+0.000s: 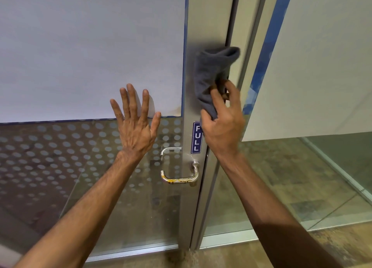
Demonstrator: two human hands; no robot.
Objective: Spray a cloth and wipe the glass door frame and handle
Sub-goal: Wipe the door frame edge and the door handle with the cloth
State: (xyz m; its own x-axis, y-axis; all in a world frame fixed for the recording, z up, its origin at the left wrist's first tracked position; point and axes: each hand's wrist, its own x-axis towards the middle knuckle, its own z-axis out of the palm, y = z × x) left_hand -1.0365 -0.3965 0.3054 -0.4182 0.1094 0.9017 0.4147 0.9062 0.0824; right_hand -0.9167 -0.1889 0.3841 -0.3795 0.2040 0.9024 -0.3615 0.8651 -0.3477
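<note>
A grey metal door frame (203, 22) runs down the middle, between a frosted glass door (90, 52) and a side glass panel. My right hand (223, 123) grips a dark grey cloth (211, 74) and presses it against the frame, just above a blue label (196, 137). My left hand (136, 125) lies flat on the glass with fingers spread, holding nothing. Below the label sits a chrome lever handle (181, 177) with yellowish stains along its bar. No spray bottle is in view.
The lower glass carries a pattern of frosted dots (60, 147). To the right stands a second frosted panel (322, 66) with a blue edge strip. A metal sill (141, 249) runs along the floor, with wood-look flooring (241, 255) in front.
</note>
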